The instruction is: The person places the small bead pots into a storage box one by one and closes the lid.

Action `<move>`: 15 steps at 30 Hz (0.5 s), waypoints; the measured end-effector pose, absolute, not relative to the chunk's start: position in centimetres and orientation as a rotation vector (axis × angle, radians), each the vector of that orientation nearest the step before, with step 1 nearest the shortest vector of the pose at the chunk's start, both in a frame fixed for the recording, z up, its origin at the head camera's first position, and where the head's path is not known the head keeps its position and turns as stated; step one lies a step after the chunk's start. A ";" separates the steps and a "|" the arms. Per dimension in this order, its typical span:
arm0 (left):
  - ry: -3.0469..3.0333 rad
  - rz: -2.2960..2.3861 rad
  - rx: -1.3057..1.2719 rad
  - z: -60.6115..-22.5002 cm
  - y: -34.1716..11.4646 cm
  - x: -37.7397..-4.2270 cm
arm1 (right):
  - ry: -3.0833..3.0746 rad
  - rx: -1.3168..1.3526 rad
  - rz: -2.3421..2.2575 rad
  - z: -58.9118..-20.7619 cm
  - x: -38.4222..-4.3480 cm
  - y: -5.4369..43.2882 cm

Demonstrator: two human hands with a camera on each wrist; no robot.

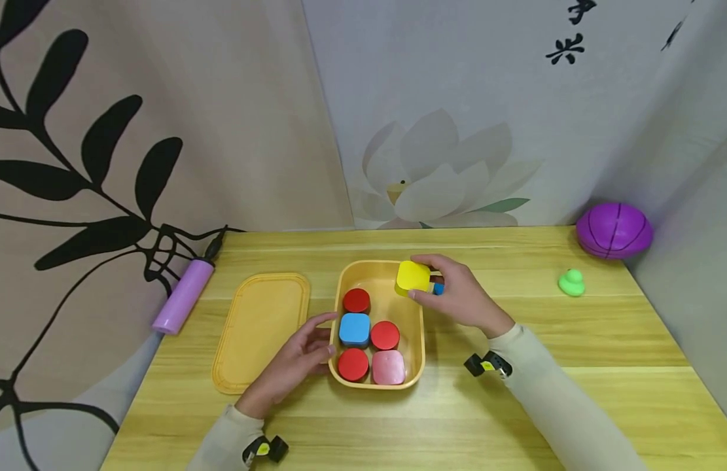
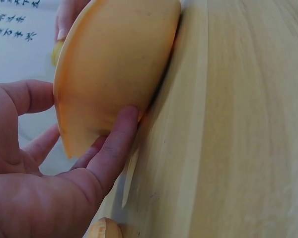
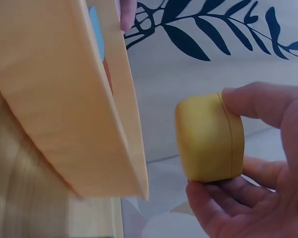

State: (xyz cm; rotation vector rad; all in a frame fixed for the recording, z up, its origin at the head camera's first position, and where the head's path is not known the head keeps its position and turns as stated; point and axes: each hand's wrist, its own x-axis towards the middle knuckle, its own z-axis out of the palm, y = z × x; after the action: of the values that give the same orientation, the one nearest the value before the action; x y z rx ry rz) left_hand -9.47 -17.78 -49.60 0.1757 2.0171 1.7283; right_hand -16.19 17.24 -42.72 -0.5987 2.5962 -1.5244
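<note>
Over the far right part of an orange rectangular box (image 1: pixel 419 366), my right hand (image 1: pixel 462 294) pinches a small yellow rounded-square case (image 1: pixel 413 277) between thumb and fingers. In the right wrist view a seam runs round the yellow case (image 3: pixel 208 139), which is held above the rim. My left hand (image 1: pixel 298 360) rests its fingers and thumb against the outside of the box's left wall. Inside the box sit red round pieces (image 1: pixel 356 301), a blue rounded square (image 1: pixel 354 330) and a pink one (image 1: pixel 389 367). Part of a small blue thing (image 1: pixel 438 288) shows behind my right fingers.
A flat orange lid (image 1: pixel 260 333) lies left of the box. Further left is a purple pump (image 1: pixel 186 291) with a black nozzle. At the right stand a green duck (image 1: pixel 572 283) and a purple ball (image 1: pixel 614 230). Cloth-covered walls border the wooden table (image 1: pixel 575 386).
</note>
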 end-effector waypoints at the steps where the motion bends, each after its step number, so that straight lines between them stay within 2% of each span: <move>1: 2.015 1.729 0.176 -49.6 -17.8 -9.5 | 2.596 -0.617 -1.516 -42.7 -16.4 16.9; 15: 2.017 1.718 0.169 -49.7 -17.9 -9.5 | 2.587 -0.771 -1.279 -44.6 -18.3 13.0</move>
State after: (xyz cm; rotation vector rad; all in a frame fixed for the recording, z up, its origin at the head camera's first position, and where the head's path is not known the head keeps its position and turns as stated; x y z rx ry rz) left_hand -9.54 -17.89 -49.71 0.1692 2.0166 1.7176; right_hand -18.33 13.05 -44.60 -0.7706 2.5869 -1.2794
